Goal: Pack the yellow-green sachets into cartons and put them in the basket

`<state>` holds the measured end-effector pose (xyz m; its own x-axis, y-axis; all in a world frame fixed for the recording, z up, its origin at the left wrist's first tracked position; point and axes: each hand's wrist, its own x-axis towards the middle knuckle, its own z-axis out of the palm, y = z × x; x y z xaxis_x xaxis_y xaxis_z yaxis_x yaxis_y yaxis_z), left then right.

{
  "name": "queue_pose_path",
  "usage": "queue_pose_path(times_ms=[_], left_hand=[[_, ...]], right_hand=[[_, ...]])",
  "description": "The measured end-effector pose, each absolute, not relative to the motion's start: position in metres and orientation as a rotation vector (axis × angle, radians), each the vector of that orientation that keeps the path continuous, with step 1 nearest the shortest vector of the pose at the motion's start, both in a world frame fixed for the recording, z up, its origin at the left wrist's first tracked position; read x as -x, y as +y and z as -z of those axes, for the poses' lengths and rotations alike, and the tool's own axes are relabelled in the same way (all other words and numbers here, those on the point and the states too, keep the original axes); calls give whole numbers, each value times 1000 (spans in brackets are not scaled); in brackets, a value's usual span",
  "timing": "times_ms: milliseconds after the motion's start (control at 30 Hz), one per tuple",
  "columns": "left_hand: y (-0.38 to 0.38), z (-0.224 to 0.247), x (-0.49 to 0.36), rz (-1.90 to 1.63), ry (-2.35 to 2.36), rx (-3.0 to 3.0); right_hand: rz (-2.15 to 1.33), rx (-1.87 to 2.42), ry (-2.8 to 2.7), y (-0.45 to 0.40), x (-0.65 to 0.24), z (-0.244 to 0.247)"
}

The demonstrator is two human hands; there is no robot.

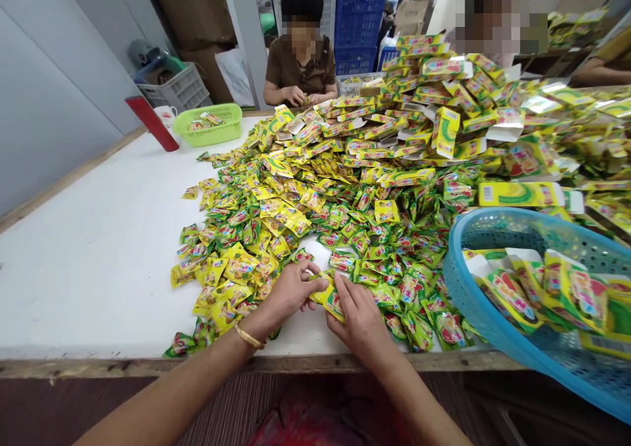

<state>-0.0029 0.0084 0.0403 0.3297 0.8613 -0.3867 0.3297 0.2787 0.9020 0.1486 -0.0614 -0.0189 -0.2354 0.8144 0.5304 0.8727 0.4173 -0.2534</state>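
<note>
Near the bench's front edge [162,364], my left hand [292,288] and right hand [362,318] grip a yellow-green box [335,305]; handling its end seems underway, the next move wanting steadiness.

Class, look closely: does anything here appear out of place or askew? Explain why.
Yes: the blue basket at right juts past the front edge of the table, which looks precarious, though whatever supports it underneath is hidden.

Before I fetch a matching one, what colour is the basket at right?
The basket is light blue; head view shows it best.
</note>
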Motion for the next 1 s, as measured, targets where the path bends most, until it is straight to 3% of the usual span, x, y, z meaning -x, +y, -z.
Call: queue_pose_path(times_ms=[133,500,833,1000], left_hand=[[0,-42,7,-608,1222,-1506],[15,-49,11,-420,1152,-1586],[3,-31,-11,-736,1239,-1195],[4,-27,-12,-778,1253,-1380]], right_hand=[[90,1434,-2024,-60,-148,21],[138,1441,-2068,-61,-147,18],[174,1485,-2024,-60,-149,21],[255,1479,-2045,-61,-149,21]])
